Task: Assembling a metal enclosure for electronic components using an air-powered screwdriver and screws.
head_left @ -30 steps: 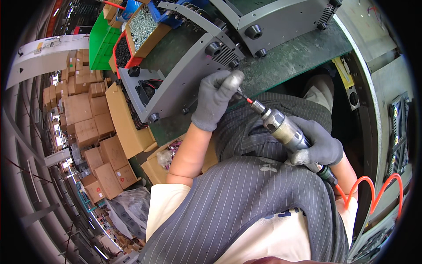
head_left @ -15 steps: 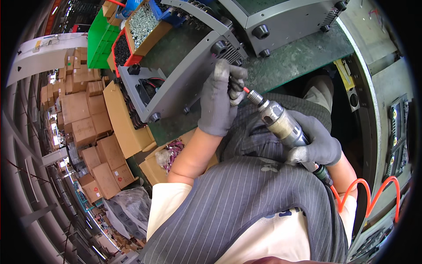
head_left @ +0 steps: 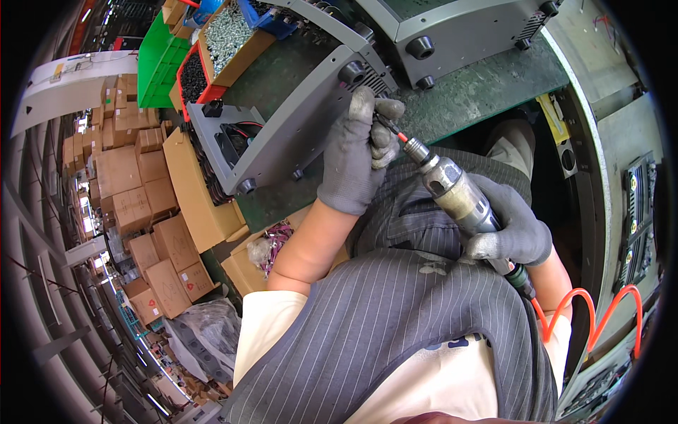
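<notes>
My right hand [head_left: 512, 222], in a grey glove, is wrapped round an air screwdriver [head_left: 459, 194] with a metal body and an orange coiled hose at its rear end. Its bit, red near the chuck, points up and left at my left hand [head_left: 357, 152]. That grey-gloved hand is closed, its thumb and fingers pinched around the dark tip of the bit; whatever small thing they hold there is hidden. Just beyond the left hand, a grey metal housing [head_left: 296, 120] with black round feet and vent slots lies on its side on the green bench top [head_left: 466, 106].
A second grey housing [head_left: 466, 42] stands at the far right of the bench. Far left are a cardboard box of silvery screws [head_left: 227, 35], a red bin of black parts [head_left: 192, 78] and a green crate [head_left: 162, 63]. Stacked cartons [head_left: 127, 169] fill the left; the orange hose [head_left: 593, 311] coils at right.
The screwdriver and its bit have shifted slightly up and to the right. My left fingers have moved a little with the bit's tip; both hands keep their grip.
</notes>
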`<state>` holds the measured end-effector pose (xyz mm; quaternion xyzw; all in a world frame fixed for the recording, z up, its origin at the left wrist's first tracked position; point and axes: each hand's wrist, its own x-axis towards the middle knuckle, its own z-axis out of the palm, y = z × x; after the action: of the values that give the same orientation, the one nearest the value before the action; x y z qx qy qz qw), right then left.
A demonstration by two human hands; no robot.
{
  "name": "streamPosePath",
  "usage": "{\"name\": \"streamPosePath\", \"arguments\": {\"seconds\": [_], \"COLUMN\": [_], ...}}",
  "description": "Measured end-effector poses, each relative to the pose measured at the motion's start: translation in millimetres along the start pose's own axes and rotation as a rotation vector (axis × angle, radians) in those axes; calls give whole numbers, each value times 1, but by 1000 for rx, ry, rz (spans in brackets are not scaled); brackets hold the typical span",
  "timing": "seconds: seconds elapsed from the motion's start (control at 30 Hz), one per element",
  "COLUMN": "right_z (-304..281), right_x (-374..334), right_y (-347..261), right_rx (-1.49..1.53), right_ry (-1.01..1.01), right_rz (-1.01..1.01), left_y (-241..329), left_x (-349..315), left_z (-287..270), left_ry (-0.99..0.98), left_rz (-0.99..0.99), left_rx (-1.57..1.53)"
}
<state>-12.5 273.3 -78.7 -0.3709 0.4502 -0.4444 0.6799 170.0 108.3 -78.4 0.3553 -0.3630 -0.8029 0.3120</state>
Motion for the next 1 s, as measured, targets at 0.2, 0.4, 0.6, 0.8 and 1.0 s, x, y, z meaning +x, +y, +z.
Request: {"name": "streamPosePath", "arguments": {"seconds": [0.2, 0.4, 0.6, 0.8, 1.0], "right_z": [-3, -2, -1, -1, 1], "right_x": [2, 2, 7, 18, 19], "right_y": [4, -3, -18, -21, -26], "right_rx": [7, 183, 191, 106, 85], "right_ry": [-13, -110, 45, 106, 111], "right_rz": [22, 33, -26, -77, -55], "left_y": [-2, -1, 37, 92, 95], "left_x": [-1, -6, -27, -4, 14], "left_z": [2, -4, -3, 5, 3], "left_ry": [31, -58, -188, 393, 344], "left_rz": [38, 226, 770, 1177, 890], "left_rx": [123, 384, 1198, 1550, 1836]}}
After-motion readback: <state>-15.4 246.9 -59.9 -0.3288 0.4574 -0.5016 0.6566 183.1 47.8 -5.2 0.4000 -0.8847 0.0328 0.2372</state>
